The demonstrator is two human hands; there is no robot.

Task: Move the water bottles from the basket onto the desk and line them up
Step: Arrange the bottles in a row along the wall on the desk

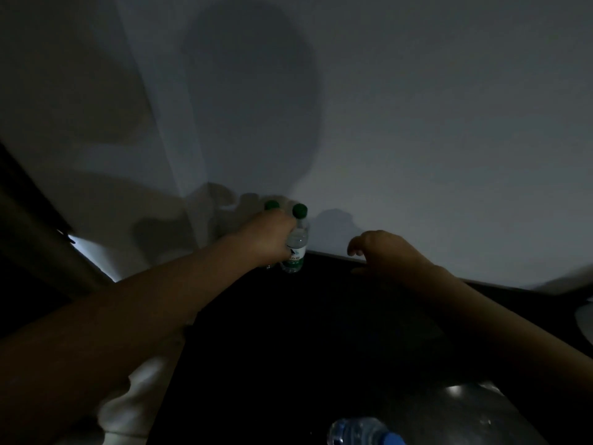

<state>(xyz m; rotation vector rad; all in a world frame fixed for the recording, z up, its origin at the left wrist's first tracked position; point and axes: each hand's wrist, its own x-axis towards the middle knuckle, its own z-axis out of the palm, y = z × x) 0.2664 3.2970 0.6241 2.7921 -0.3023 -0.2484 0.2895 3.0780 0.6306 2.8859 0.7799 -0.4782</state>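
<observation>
Two clear water bottles with green caps stand upright side by side at the far edge of the dark desk (321, 316), against the wall. My left hand (268, 239) is wrapped around the right-hand bottle (296, 248); it hides most of the left-hand bottle, of which only the cap (271, 205) shows. My right hand (382, 250) hovers over the desk to the right of the bottles, fingers loosely curled and holding nothing. A bottle with a blue cap (359, 431) lies at the bottom edge in a dim round container (465, 409). The scene is very dark.
A pale wall (417, 123) rises right behind the desk. A white object (138, 399) sits at the lower left under my left forearm. A pale shape (584, 316) shows at the right edge.
</observation>
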